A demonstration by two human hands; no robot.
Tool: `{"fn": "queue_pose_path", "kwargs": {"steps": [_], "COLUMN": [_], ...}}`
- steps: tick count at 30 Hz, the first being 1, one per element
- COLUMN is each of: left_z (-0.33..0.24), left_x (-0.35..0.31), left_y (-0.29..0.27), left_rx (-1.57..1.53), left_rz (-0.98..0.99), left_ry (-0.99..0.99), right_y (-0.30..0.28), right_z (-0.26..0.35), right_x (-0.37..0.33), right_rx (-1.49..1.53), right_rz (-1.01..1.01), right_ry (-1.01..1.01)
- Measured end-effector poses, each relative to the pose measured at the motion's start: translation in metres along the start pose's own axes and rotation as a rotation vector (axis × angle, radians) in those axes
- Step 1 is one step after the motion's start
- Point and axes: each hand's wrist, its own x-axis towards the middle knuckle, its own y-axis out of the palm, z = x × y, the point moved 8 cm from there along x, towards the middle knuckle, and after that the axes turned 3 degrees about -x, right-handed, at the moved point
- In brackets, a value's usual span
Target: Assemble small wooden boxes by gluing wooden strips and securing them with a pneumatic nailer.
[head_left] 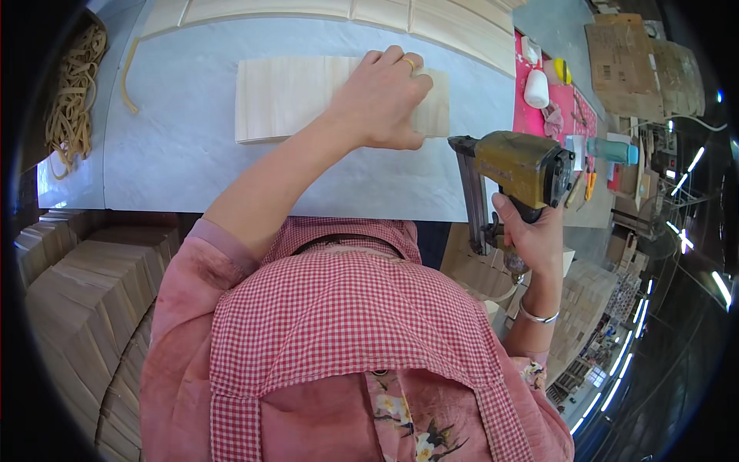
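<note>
A pale wooden board [289, 96] lies on the grey-white tabletop [185, 165]. My left hand [385, 96] is closed across its right part, knuckles at the far side and thumb at the near edge; a ring shows on one finger. My right hand [531, 231] is wrapped round the handle of a nail gun [512, 162] with a yellow-brown body and dark magazine. The gun's nose points left, close to the board's right end; I cannot tell whether they touch. An air hose fitting [514, 266] hangs below the handle.
Long pale wooden panels [308, 11] line the table's far side. A pink mat [531, 92] at right carries a white bottle [536, 88], yellow tape [562, 71] and a teal bottle [612, 150]. Tan bands [75, 100] hang far left. Wood pieces [85, 308] are stacked at lower left.
</note>
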Motion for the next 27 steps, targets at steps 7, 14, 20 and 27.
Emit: {"fn": "queue_pose_path", "kwargs": {"steps": [7, 14, 20, 27], "left_z": [0.000, 0.000, 0.000, 0.000], "left_x": [-0.001, -0.002, -0.001, -0.002], "left_y": [-0.001, -0.003, -0.003, -0.002], "left_rx": [-0.009, -0.010, -0.019, -0.036], "left_rz": [-0.027, -0.063, -0.053, -0.039], "left_ry": [0.007, 0.018, 0.004, -0.010], "right_y": [0.011, 0.020, 0.016, 0.017], "right_z": [0.001, -0.007, 0.005, 0.011], "right_x": [0.002, -0.004, 0.006, 0.030], "right_rx": [0.041, 0.144, 0.133, -0.007], "right_rz": [0.024, 0.007, -0.065, 0.013], "right_ry": [-0.001, 0.092, 0.045, 0.013]}}
